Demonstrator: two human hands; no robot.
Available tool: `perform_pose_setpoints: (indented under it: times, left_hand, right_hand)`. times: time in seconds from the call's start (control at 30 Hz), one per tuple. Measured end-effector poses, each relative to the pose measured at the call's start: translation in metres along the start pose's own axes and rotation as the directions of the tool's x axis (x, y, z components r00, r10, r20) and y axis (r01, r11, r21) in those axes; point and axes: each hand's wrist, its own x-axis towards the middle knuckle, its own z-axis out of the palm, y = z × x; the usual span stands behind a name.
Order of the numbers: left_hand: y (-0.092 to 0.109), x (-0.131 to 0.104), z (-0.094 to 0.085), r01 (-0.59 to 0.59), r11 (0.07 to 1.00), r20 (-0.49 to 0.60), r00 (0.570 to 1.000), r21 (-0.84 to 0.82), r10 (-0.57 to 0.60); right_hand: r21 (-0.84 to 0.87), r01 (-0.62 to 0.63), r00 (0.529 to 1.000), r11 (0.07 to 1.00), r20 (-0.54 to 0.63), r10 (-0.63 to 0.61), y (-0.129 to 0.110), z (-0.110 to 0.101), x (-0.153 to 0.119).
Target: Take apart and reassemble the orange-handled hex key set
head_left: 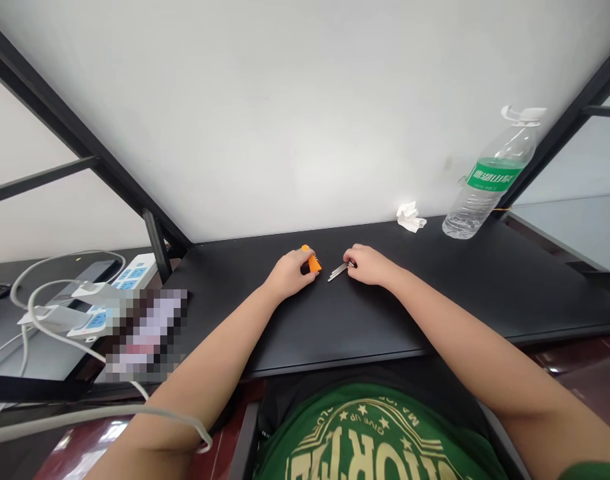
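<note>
Over the middle of the black tabletop (329, 333), my left hand (287, 275) is closed around a small orange object (313, 263), thumb on the near side and fingers on top. Dark markings show on its edge, but its kind is unclear. A short gap to the right, my right hand (372, 265) pinches several thin silver metal rods (337, 272). Their free ends point left and toward me, close to the table surface. The gripped ends are hidden by my fingers.
A plastic water bottle (489, 180) with a green label stands at the back right, beside a crumpled white tissue (410, 217). To the left are a white power strip (115, 293), looping white cables (45, 283) and a pixelated item (152, 330). Black frame bars (85, 140) flank the table.
</note>
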Motion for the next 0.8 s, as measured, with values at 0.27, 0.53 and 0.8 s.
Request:
perform_pose_setpoints:
  times: [0.27,0.53,0.8]
  left_hand:
    - [0.007,-0.003,0.005,-0.175,0.976,-0.055,0.984,-0.130,0.169]
    - [0.018,-0.005,0.000,-0.278,0.943,-0.032,0.961,-0.181,0.276]
    - [0.018,-0.006,-0.002,-0.274,0.960,-0.087,0.960,-0.061,0.268]
  right_hand:
    - [0.336,0.164,0.978,0.928,-0.181,-0.107,-0.031,0.007,-0.006]
    - [0.690,0.002,0.989,0.724,0.107,-0.105,-0.031,0.001,-0.005]
    - [0.894,0.003,0.993,0.448,0.048,-0.104,-0.024,-0.004,-0.002]
